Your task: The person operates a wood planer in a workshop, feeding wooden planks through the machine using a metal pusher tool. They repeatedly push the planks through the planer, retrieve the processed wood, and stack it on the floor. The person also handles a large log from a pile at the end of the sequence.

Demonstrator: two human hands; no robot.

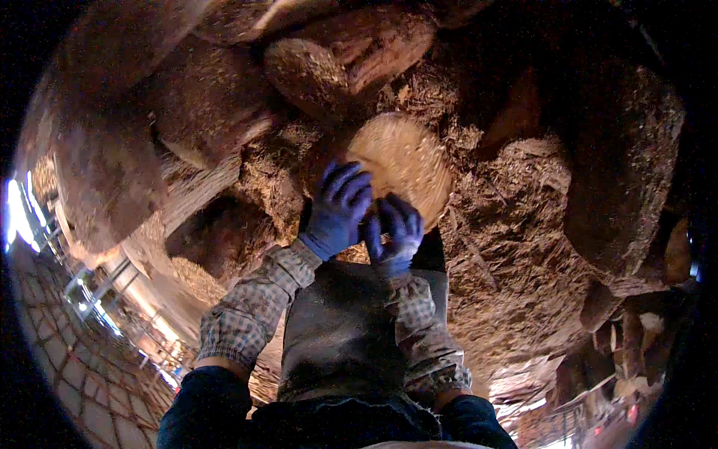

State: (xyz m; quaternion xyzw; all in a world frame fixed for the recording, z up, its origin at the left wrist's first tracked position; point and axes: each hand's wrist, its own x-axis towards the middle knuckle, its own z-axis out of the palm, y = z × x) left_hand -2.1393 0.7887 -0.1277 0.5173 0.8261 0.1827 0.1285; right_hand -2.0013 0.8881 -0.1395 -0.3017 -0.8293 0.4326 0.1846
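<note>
A round piece of wood (407,161) with a pale tan face sits in front of me, slightly blurred. My left hand (338,213), in a blue-purple glove, has its fingers bent over the near left rim. Close beside it, my right hand (396,233) wears a matching glove and curls its fingers at the near edge of the same wood. The palms and the underside of the wood are hidden. Checked sleeve covers (258,299) wrap both forearms. A dark grey apron (340,329) lies over my lap below the hands.
Large brown wood blocks (217,101) are heaped at the left and far side, with another big block (624,172) at the right. Wood shavings (516,239) cover the ground around me. Paving (90,374) shows at the lower left, near bright light.
</note>
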